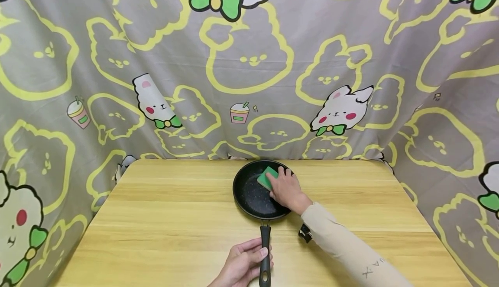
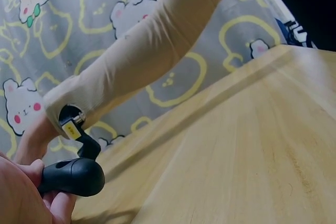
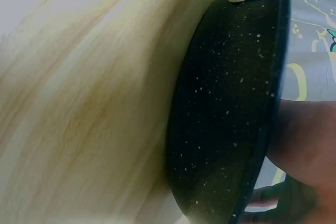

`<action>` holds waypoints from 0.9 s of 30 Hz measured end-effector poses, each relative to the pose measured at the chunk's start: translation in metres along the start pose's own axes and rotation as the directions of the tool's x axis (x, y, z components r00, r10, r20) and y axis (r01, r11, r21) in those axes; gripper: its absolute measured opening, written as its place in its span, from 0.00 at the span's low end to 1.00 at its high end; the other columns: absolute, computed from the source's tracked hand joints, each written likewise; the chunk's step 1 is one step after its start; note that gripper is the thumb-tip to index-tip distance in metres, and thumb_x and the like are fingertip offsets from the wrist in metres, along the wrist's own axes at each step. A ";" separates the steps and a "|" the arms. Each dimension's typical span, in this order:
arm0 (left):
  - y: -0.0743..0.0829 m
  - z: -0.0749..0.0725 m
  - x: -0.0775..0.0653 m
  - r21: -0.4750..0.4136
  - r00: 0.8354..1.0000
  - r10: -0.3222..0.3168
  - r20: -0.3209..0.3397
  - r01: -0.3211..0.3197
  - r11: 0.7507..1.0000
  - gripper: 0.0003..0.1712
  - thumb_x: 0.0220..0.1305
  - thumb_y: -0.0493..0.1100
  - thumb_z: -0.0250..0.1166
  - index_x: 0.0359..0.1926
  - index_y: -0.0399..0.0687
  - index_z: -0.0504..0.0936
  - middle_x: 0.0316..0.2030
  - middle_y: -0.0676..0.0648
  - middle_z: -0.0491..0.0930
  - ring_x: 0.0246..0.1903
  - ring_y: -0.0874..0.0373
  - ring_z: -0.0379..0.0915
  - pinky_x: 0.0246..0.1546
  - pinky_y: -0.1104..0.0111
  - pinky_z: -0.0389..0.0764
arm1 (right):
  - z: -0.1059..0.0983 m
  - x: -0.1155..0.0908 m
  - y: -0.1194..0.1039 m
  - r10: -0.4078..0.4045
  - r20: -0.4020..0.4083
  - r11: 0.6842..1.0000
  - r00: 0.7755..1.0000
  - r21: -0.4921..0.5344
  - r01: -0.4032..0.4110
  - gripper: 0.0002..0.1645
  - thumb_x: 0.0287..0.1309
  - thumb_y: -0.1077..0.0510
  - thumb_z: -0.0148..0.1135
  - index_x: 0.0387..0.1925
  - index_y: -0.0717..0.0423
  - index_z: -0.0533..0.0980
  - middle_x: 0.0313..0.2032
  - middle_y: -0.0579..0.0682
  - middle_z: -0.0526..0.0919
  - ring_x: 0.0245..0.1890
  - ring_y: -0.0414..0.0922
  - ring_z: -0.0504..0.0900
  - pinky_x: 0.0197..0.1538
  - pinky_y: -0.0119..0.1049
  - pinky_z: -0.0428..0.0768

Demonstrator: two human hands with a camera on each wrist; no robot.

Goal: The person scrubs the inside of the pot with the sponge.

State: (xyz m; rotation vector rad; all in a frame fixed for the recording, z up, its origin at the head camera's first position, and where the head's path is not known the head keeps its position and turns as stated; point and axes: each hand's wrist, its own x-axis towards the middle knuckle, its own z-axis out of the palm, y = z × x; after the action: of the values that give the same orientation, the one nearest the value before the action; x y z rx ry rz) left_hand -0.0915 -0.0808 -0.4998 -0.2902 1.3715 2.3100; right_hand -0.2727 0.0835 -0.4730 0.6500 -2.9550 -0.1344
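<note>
A black speckled frying pan (image 1: 253,196) stands on the wooden table, its handle (image 1: 265,235) pointing toward the person. My left hand (image 1: 247,261) grips that handle, thumb on top and fingers beneath; the handle's rounded end (image 2: 79,177) sticks out of the hand in the left wrist view. Over the right part of the pan, my right hand (image 1: 287,187) holds a green sponge (image 1: 267,178) against the inner surface. In the right wrist view the pan's outer wall (image 3: 220,103) hides part of the right hand (image 3: 310,145).
The wooden table (image 1: 156,217) extends to both sides of the pan. A patterned grey curtain (image 1: 249,62) hangs behind and beside it. Near the right sleeve (image 1: 343,243) a small black wrist device (image 1: 305,233) shows.
</note>
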 end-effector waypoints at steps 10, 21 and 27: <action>-0.001 0.000 -0.001 -0.013 1.000 -0.013 -0.014 0.012 1.000 0.27 0.69 0.30 0.64 0.65 0.21 0.71 0.46 0.39 0.83 0.39 0.57 0.83 0.47 0.59 0.87 | 0.000 -0.004 -0.003 -0.008 0.017 1.000 1.000 -0.011 0.008 0.31 0.64 0.44 0.69 0.63 0.49 0.72 0.52 0.68 0.73 0.45 0.64 0.76 0.44 0.54 0.84; 0.003 0.002 0.001 0.002 0.999 -0.025 -0.029 0.025 1.000 0.28 0.69 0.31 0.66 0.66 0.22 0.71 0.48 0.38 0.83 0.41 0.55 0.83 0.49 0.56 0.86 | -0.007 -0.009 -0.001 0.030 0.032 0.999 0.999 0.030 -0.031 0.26 0.65 0.47 0.68 0.61 0.51 0.73 0.49 0.69 0.74 0.45 0.65 0.76 0.45 0.56 0.83; 0.003 0.003 -0.001 0.005 0.999 -0.031 -0.038 0.031 1.000 0.27 0.68 0.31 0.66 0.65 0.23 0.72 0.47 0.39 0.84 0.41 0.55 0.83 0.50 0.56 0.86 | -0.011 -0.012 -0.004 0.041 0.067 0.999 0.997 0.029 -0.043 0.28 0.66 0.47 0.66 0.63 0.52 0.74 0.50 0.69 0.75 0.45 0.64 0.76 0.45 0.55 0.83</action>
State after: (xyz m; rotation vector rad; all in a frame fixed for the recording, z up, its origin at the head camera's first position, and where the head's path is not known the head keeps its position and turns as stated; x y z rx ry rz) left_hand -0.0920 -0.0799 -0.4954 -0.3533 1.3821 2.2860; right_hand -0.2585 0.0846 -0.4641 0.5988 -3.0375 -0.1099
